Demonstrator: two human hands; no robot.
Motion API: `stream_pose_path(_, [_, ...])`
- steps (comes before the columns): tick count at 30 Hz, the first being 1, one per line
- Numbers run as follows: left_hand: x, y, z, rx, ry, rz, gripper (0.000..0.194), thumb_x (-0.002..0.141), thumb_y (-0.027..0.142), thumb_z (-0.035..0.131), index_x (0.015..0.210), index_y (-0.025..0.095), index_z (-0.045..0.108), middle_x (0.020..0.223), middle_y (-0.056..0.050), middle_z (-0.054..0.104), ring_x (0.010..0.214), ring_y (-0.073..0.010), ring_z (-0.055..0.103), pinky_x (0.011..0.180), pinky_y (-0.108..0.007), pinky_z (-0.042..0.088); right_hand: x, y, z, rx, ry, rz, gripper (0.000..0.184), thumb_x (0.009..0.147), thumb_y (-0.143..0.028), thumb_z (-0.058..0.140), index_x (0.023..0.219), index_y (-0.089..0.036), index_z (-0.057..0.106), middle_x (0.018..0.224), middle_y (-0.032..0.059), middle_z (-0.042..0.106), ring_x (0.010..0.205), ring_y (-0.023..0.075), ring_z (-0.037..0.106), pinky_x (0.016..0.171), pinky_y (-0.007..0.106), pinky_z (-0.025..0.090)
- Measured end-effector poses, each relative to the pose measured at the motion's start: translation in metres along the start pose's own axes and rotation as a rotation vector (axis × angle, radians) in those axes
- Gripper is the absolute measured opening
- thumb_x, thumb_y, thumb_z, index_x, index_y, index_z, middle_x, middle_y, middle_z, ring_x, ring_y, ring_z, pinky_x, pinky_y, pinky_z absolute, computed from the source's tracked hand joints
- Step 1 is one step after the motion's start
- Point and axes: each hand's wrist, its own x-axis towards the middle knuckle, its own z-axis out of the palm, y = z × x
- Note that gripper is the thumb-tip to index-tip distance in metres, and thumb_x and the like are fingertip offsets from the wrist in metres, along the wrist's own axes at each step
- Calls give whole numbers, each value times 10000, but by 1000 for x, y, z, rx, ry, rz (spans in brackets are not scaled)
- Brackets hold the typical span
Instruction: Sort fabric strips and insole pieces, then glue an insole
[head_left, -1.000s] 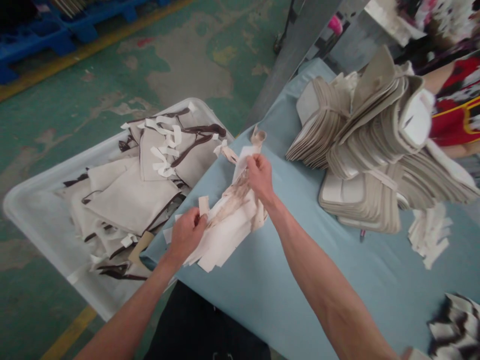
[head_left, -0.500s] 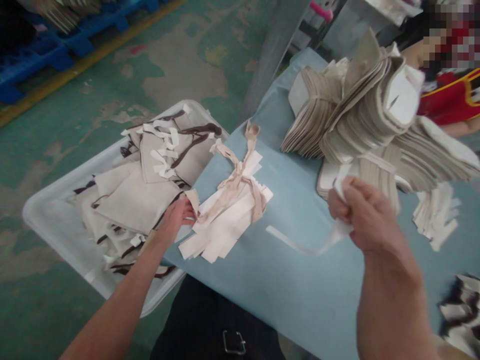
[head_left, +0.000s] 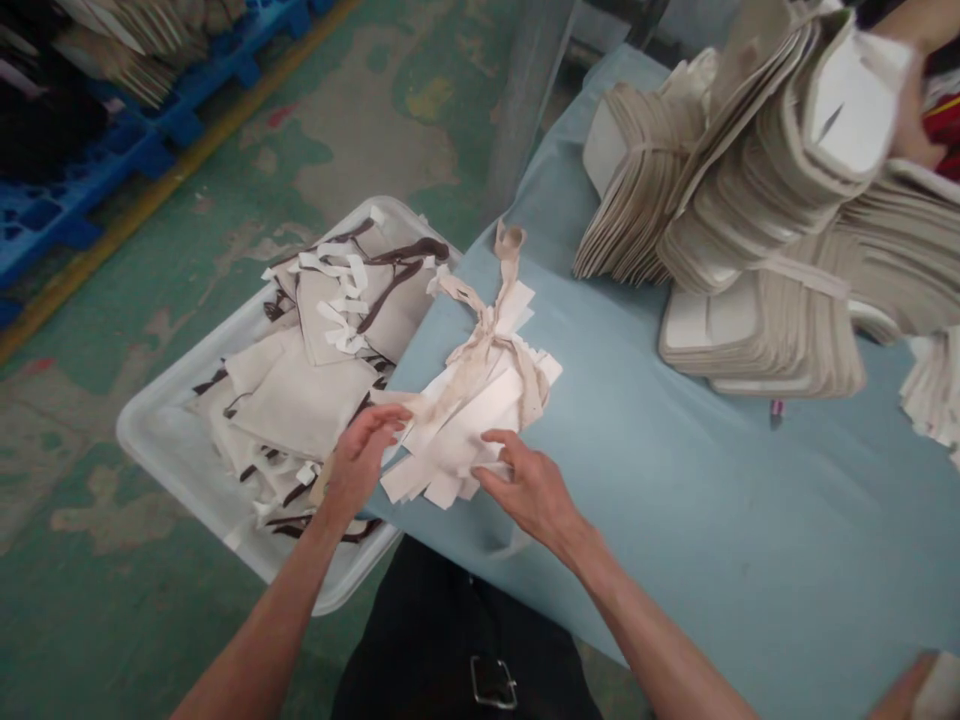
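Observation:
On the blue-covered table (head_left: 645,560) lies a bundle of pale strips (head_left: 469,425), tied with a beige fabric band (head_left: 491,325). My left hand (head_left: 358,462) is at the bundle's left side, fingers loosely curved and apart, beside a loose end of the band. My right hand (head_left: 534,495) hovers over the bundle's lower right, with a thin white strip (head_left: 514,545) between thumb and fingers, its blurred tail hanging below the hand.
A white plastic tub (head_left: 180,510) of beige dark-edged pieces (head_left: 304,395) stands left of the table. Stacks of beige padded pieces (head_left: 757,210) fill the table's back right. Another person's arm (head_left: 915,30) reaches in there. Blue pallets (head_left: 142,150) stand far left.
My right hand has come left from beside the stacks to the bundle, bringing the white strip. My left hand has barely moved. The view has shifted slightly.

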Motion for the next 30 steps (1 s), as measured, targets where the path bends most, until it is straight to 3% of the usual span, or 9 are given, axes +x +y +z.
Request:
stream_pose_path(5, [-54,6,28,84,-204,92,274,926,330,533,902,217,782,893,-45,798,851,-222,732,834,-345,567,61,-47,14,-270,-76,-143,598,968,-417,637,1528,-265,491,1057,90,796,1026,302,745,836,347,499])
stream_pose_path(7, [-76,-3,31,117,-169,96,307,946,303,475,880,216,762,853,-37,791,810,-210,738,784,-327,580,75,-57,22,-386,-133,-203,550,990,-391,608,1510,-241,514,1121,126,792,1066,317,742,846,365,509])
stream_pose_path(9, [-88,-15,25,174,-60,85,300,957,287,448,905,210,733,822,-35,769,786,-204,731,745,-317,580,82,-63,30,-436,-122,-196,519,1013,-388,570,1504,-230,511,1124,138,792,1056,316,746,835,371,517])
stream_pose_path(13, [-72,-33,3,355,193,71,222,966,336,524,1054,201,676,943,-64,745,827,-229,697,778,-359,565,85,-67,40,-401,29,-111,570,1022,-456,554,1531,-220,456,1106,133,797,1032,308,750,808,361,519])
stream_pose_path(17, [-28,-39,0,519,235,144,277,865,343,678,1104,203,664,1127,-118,720,1056,-317,668,986,-476,529,94,-63,44,-382,36,-82,341,1013,-362,537,1307,-229,648,1031,114,797,994,296,743,794,346,490])
stream_pose_path(20, [-4,-37,9,593,215,211,263,868,316,684,1103,200,663,1139,-129,704,1147,-340,643,1060,-490,496,103,-55,43,-131,139,-39,250,1006,-339,498,1099,-251,712,958,55,773,923,246,709,784,320,464])
stream_pose_path(24, [12,-31,20,666,244,247,327,903,326,675,1191,180,626,1085,-127,684,1080,-327,651,1006,-469,522,108,-41,36,530,188,-56,286,927,-469,548,857,-210,647,751,-7,633,698,168,566,657,274,434])
stream_pose_path(27, [22,-26,24,715,246,262,374,889,338,697,1210,162,620,1110,-145,672,1097,-347,634,1015,-485,513,104,-34,29,834,169,-56,368,856,-569,627,826,-202,615,669,-38,532,592,127,439,574,262,386])
stream_pose_path(30, [32,-20,28,756,203,281,410,862,351,727,1207,149,637,1151,-165,663,1122,-378,616,1026,-511,500,95,-27,26,963,169,-28,427,813,-618,687,854,-197,632,649,-51,508,564,110,387,536,256,341])
